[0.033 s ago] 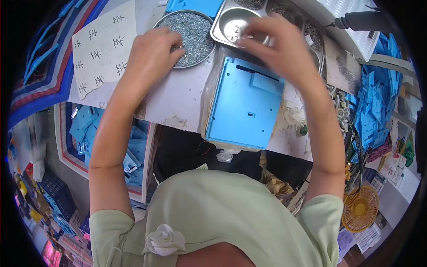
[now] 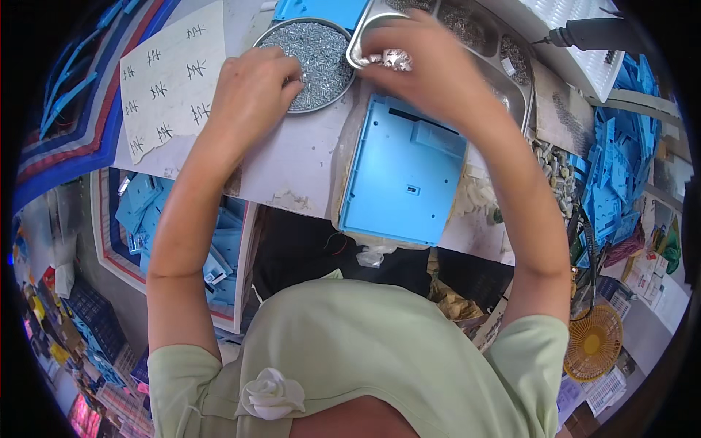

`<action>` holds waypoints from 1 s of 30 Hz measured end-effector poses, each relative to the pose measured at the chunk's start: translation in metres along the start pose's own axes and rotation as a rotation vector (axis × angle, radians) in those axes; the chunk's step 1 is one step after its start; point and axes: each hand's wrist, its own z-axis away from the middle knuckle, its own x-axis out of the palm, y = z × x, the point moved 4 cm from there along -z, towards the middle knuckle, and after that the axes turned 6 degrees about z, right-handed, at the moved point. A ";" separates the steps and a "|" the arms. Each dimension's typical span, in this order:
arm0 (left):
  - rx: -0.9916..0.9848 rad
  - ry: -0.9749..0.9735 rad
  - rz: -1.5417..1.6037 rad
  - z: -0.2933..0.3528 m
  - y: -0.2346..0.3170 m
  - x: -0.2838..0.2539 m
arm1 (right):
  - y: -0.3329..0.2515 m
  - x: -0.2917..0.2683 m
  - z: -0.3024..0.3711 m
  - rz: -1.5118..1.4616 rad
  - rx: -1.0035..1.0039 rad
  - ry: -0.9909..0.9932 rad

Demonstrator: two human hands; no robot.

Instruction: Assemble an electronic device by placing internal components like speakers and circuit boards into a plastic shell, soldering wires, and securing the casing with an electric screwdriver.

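Note:
My left hand (image 2: 255, 91) rests at the left rim of a round metal tray (image 2: 349, 79) heaped with small silvery screws (image 2: 318, 62). Its fingers are curled in toward the thumb, and whatever they pinch is hidden. My right hand (image 2: 420, 62) is over the round dish of a metal compartment tray (image 2: 520, 98), slightly blurred, thumb and fingers apart. Between them show small shiny metal pieces (image 2: 394, 60); I cannot tell whether any are gripped. A flat blue plastic panel (image 2: 401, 171) with small holes lies in front of my hands, touched by neither.
A handwritten paper sheet (image 2: 171, 80) lies at the left. Below it stands a bin of blue plastic parts (image 2: 139, 204). A dark power driver (image 2: 591, 34) sits at the upper right beside a white foam tray (image 2: 540, 22). More blue parts (image 2: 610, 175) pile up at right.
My right hand has moved left and away from me over the round dish, its thumb and fingers spreading apart. My left hand has barely moved at the screw tray.

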 end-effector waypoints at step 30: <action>0.236 -0.108 0.534 0.042 0.114 0.001 | -0.043 -0.020 0.179 -0.117 0.525 0.086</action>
